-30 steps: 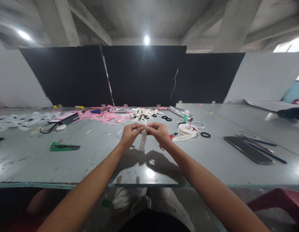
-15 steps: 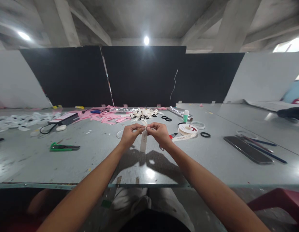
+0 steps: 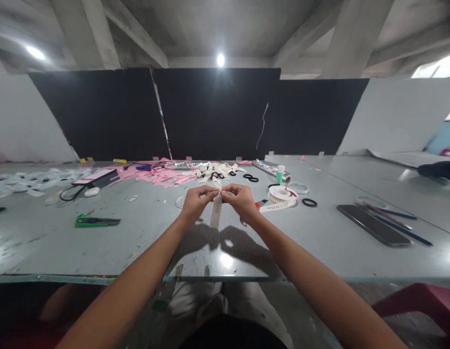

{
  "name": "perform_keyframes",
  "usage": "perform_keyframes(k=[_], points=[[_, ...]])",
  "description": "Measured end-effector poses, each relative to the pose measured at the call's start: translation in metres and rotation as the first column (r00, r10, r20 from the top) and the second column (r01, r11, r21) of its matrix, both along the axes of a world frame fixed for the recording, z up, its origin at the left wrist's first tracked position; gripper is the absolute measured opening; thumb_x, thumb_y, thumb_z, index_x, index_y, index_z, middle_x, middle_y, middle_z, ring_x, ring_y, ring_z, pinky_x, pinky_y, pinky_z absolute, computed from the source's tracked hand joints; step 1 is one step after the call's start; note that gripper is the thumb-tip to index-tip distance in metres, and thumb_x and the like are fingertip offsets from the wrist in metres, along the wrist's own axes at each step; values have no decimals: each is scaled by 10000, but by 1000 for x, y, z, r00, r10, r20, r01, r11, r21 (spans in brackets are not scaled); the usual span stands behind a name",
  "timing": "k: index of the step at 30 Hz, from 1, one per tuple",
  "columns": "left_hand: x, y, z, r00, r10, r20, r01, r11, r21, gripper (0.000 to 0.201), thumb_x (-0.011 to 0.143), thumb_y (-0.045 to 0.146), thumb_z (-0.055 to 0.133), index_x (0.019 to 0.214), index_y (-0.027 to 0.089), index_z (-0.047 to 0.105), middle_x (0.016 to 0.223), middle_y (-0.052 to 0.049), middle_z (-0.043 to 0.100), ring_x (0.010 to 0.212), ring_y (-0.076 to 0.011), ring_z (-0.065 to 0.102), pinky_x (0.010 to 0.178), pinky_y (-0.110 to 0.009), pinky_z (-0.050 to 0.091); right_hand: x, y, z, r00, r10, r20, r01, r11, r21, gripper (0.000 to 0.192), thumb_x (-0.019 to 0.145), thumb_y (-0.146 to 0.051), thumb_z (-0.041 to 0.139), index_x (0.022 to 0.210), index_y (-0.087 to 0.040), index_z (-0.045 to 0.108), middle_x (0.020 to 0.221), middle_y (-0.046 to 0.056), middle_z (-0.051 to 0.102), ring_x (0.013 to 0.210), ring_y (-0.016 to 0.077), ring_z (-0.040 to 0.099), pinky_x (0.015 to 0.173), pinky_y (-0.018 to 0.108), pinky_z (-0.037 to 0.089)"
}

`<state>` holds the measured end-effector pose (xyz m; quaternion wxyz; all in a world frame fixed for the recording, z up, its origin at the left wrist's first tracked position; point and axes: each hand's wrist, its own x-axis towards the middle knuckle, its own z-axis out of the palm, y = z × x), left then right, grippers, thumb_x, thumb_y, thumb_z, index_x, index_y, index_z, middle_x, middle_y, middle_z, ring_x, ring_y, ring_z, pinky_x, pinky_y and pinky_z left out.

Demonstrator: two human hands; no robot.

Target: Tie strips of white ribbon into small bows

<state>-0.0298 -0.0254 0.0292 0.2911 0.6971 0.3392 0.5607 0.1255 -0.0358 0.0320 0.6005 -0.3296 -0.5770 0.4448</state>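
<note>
A cream printed ribbon (image 3: 216,212) is pinched between both hands over the middle of the table, its printed tail hanging down and a loop standing above the fingers. My left hand (image 3: 199,199) grips it from the left with thumb and fingertips. From the right, my right hand (image 3: 240,199) pinches the same spot, fingertips nearly touching the left ones. Whatever knot lies between the fingers is hidden. Right of my hands sits a ribbon spool (image 3: 282,193) with a printed length trailing out. A red-handled tool (image 3: 260,204) lies partly behind my right hand.
Behind my hands is a pile of cream ribbon pieces (image 3: 219,169), near pink strips (image 3: 163,175). A green cutter (image 3: 97,221) lies left; a dark phone (image 3: 372,225) lies right. A glue stick (image 3: 280,174), black rings (image 3: 309,202) and a foil roll (image 3: 270,169) stand or lie beyond.
Almost nothing differs. Both hands keep their pinch on the ribbon, and its hanging tail has turned slightly.
</note>
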Motion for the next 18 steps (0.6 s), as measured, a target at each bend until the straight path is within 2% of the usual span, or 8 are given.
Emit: perform_keyframes(k=[3, 5, 10, 18], points=[[0, -1, -2, 999, 45, -28, -43, 998, 52, 253, 742, 396, 674, 802, 159, 739, 781, -47, 721, 741, -179, 639, 718, -281, 491, 0, 2, -1, 999, -29, 26, 29, 999, 14, 205, 601, -302, 702, 723, -141, 663, 644, 3, 654, 607, 157, 628, 628, 306, 541], [0, -1, -3, 995, 93, -47, -88, 991, 98, 249, 740, 401, 678, 790, 165, 740, 790, -49, 725, 744, -183, 644, 739, -287, 488, 1, 3, -1, 991, -93, 94, 88, 994, 63, 193, 613, -296, 688, 730, -143, 675, 656, 11, 665, 626, 164, 625, 620, 292, 517], [1, -2, -4, 984, 147, -97, -135, 984, 115, 244, 740, 411, 674, 727, 172, 724, 712, -40, 711, 646, -172, 635, 644, -268, 477, 2, -1, 1, 915, -277, 293, 210, 948, 241, 143, 661, -264, 641, 741, -164, 703, 721, 35, 704, 705, 184, 639, 662, 282, 476], [5, -2, -8, 977, 197, -84, -188, 977, 104, 198, 694, 354, 687, 693, 156, 676, 678, -24, 684, 600, -154, 616, 561, -229, 446, 2, -4, 0, 860, -357, 364, 246, 916, 317, 121, 680, -267, 642, 741, -187, 709, 722, 36, 712, 683, 187, 634, 651, 281, 452]])
